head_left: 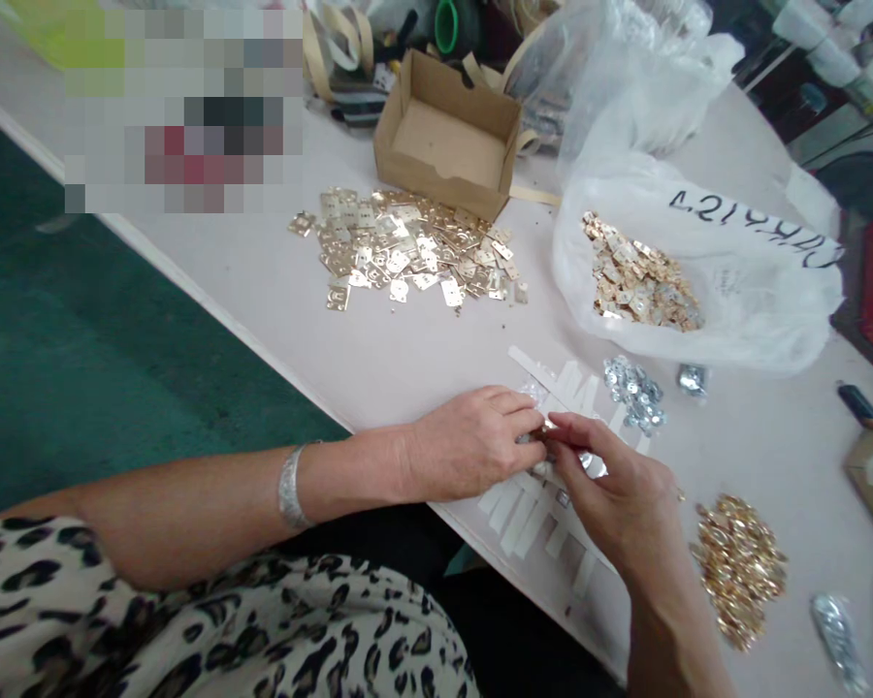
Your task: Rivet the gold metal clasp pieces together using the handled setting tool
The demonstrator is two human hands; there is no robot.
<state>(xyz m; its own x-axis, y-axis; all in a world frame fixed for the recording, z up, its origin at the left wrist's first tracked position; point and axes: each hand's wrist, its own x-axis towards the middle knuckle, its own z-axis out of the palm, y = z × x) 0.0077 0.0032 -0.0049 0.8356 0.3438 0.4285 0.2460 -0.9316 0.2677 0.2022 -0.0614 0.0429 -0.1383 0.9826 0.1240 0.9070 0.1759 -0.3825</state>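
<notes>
Close together near the table's front edge, both my hands pinch at a small metal piece point(545, 428), gold-coloured where it shows and mostly hidden by the fingers. My left hand point(472, 441) comes in from the left, fingers bent and closed. From the right, my right hand point(615, 480) meets it with thumb and forefinger pressed together. A shiny silver bit point(593, 464) shows beside the right thumb. Under and around the hands lie several white paper or tape strips point(528, 519). Just beyond the right hand is a small pile of silver discs point(634, 393).
Flat gold metal plates point(414, 242) are heaped before an open cardboard box point(447, 136). A white plastic bag point(757, 291) holds more gold pieces point(644, 276). To the right sit a pile of small gold parts point(740, 567) and a clear packet point(838, 635). The table edge point(262, 354) runs diagonally.
</notes>
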